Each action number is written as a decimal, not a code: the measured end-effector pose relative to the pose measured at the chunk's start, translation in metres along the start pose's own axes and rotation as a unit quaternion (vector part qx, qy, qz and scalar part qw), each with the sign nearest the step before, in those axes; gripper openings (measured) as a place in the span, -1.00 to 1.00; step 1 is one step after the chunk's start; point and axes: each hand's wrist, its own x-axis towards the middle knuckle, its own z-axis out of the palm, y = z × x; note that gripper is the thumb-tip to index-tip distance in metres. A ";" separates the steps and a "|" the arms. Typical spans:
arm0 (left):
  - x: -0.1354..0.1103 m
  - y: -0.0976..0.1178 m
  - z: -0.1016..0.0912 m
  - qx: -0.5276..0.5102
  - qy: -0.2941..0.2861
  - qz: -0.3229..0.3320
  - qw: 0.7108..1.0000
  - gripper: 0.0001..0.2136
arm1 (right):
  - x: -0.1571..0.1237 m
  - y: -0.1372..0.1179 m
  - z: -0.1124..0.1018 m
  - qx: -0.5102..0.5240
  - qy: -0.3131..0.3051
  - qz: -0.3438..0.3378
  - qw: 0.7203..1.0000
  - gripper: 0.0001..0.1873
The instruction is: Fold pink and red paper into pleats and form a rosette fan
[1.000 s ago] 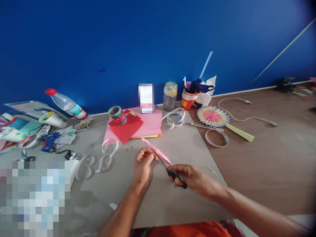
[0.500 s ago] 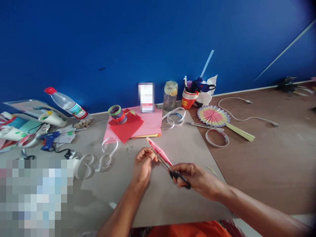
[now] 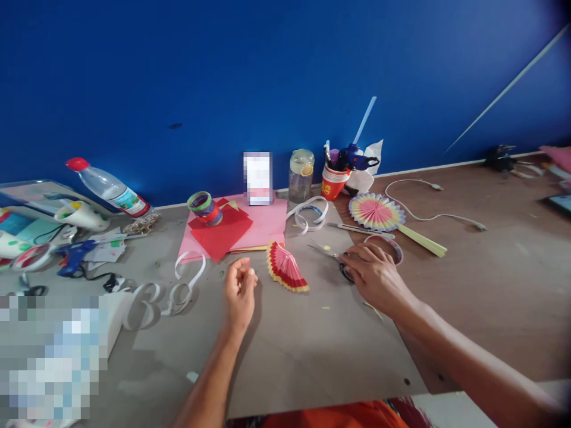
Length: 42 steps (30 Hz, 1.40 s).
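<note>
A pleated paper fan (image 3: 286,267), pink with red and yellow bands, lies spread in a wedge on the grey mat. Just left of it is my left hand (image 3: 241,291), its fingers loosely curled together with nothing visible in them, apart from the fan. My right hand (image 3: 377,276) is low over the table right of the fan, its fingers on the black handles of a pair of scissors (image 3: 328,252). The blades point left and away, slightly parted. Part of the handles is hidden under the fingers. A roll of tape (image 3: 398,252) is partly covered by this hand.
Pink and red paper (image 3: 267,223) with a small wrapped jar (image 3: 206,209) lies behind. A round pleated fan (image 3: 377,212), utility knife (image 3: 361,229), glass jar (image 3: 301,175) and paper cup (image 3: 333,181) stand or lie right. White strips (image 3: 185,291), a glue gun (image 3: 75,257) and bottle (image 3: 111,189) are left.
The pleated paper has left my left hand and now lies fanned out on the mat. My right hand has carried the scissors right and down to the table. My left hand has shifted left.
</note>
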 end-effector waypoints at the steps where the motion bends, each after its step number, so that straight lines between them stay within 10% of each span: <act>1: -0.001 -0.002 0.001 0.026 -0.006 0.021 0.999 -0.78 | 0.004 -0.005 0.001 0.011 0.003 0.002 1.000 -0.69; 9: -0.008 -0.009 0.011 0.133 -0.077 0.158 0.975 -0.86 | 0.059 -0.044 0.035 0.136 -0.141 0.076 0.978 -0.68; 24: -0.007 -0.005 0.009 0.115 -0.067 0.088 0.987 -0.86 | 0.086 -0.069 0.043 0.253 -0.164 0.134 0.944 -0.90; 34: -0.017 -0.004 0.020 -0.172 -0.191 -0.038 0.966 -0.70 | 0.066 -0.113 0.058 0.592 -0.097 0.262 0.755 -0.72; 42: -0.019 -0.001 0.019 -0.086 -0.157 0.029 0.983 -0.56 | 0.054 -0.134 0.070 0.706 -0.022 0.305 0.639 -0.76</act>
